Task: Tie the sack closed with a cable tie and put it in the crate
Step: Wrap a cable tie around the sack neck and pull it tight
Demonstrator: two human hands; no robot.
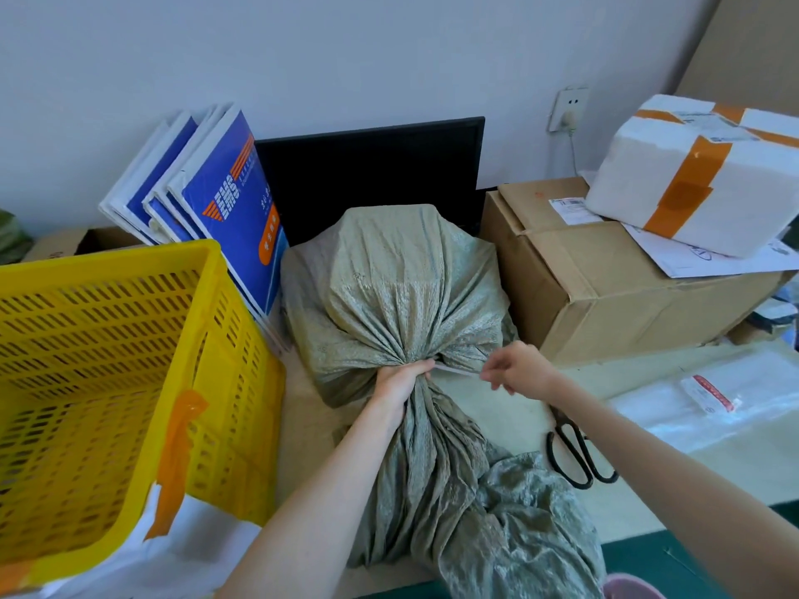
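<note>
Pale and crowded, the worktop carries a grey-green woven sack at its middle, its loose mouth trailing toward the near edge. At the gathered neck the left hand grips the bunched cloth, fingers wrapped tight around it. Just right of it, the right hand pinches the free end of a white cable tie, which runs from the neck to its fingers. Black scissors lie to the right. On the left a yellow crate stands tilted. Farther back sit a cardboard box and a dark monitor.
</note>
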